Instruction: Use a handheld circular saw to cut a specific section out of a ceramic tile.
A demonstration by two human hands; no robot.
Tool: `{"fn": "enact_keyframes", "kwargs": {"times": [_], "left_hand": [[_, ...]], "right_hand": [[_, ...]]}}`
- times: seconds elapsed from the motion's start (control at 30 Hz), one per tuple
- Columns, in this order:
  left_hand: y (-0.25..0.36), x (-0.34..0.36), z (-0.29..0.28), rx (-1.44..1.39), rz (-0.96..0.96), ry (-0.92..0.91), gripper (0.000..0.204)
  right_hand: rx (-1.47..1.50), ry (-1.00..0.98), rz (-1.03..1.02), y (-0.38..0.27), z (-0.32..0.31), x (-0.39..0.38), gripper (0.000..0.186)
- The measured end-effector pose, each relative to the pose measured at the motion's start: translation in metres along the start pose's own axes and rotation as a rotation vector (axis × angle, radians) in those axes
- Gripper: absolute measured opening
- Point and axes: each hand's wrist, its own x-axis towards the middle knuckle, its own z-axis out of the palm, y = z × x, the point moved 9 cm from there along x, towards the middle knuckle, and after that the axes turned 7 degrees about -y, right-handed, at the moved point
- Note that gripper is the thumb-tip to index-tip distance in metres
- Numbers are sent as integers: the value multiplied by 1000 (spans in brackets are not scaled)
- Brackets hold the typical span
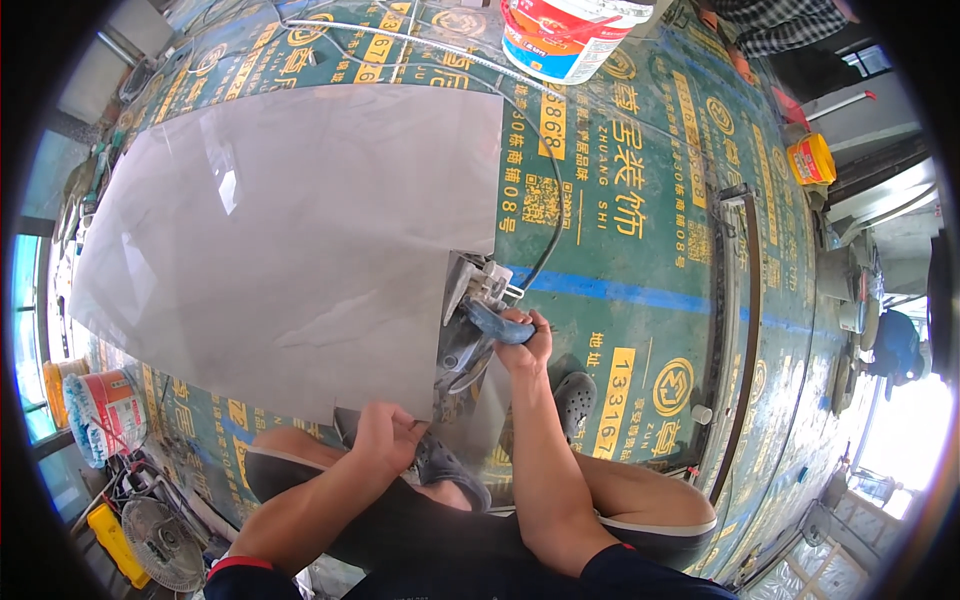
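A large glossy grey tile (pixel 300 230) lies flat on the left and middle of the floor. My right hand (pixel 525 345) is wrapped round the blue handle of a corded handheld tile cutter (pixel 478 305). The cutter sits at the tile's right edge, towards the near corner; its blade is hidden. My left hand (pixel 393 437) is closed at the tile's near edge, left of the cutter, with the fingertips on that edge. From the cutter a dark cord (pixel 553 235) runs up over the floor.
Green printed floor sheeting (pixel 640 330) has blue tape across it. A white-rimmed bucket (pixel 575 40) stands beyond the tile, another bucket (pixel 110 410) at left near a fan (pixel 160 540). A long metal rail (pixel 735 350) lies at right. My shoes (pixel 575 405) flank the cutter's near side.
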Motion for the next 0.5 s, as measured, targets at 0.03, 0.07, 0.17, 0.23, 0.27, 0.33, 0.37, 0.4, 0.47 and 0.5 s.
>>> {"fn": "enact_keyframes", "kwargs": {"times": [0.03,0.07,0.17,0.23,0.27,0.33,0.37,0.4,0.47,0.5], "left_hand": [[0,-2,2,-1,-4,11,39],[0,-3,3,-1,-8,23,40],[2,-2,2,-1,10,18,41],[1,-3,5,-4,2,19,42],[1,-4,6,-7,-6,19,42],[0,-2,6,-8,-11,-6,43],[0,0,7,-10,-15,-31,44],[0,0,6,-8,-16,-31,44],[0,1,4,-11,-7,-39,45],[0,2,2,-10,-8,-37,45]], "right_hand": [[-24,4,-31,-3,0,1,22],[-47,8,-63,-6,-1,1,21],[-17,4,-32,-5,-2,2,21],[-11,-4,-5,-4,-3,2,22],[-6,-13,22,-3,-4,3,22],[-20,-5,7,-6,-5,6,22],[-36,4,-8,-8,-6,7,22],[-33,3,-9,-9,-6,7,22],[-31,6,12,-7,-7,6,22],[-29,7,12,-6,-7,7,22]]}}
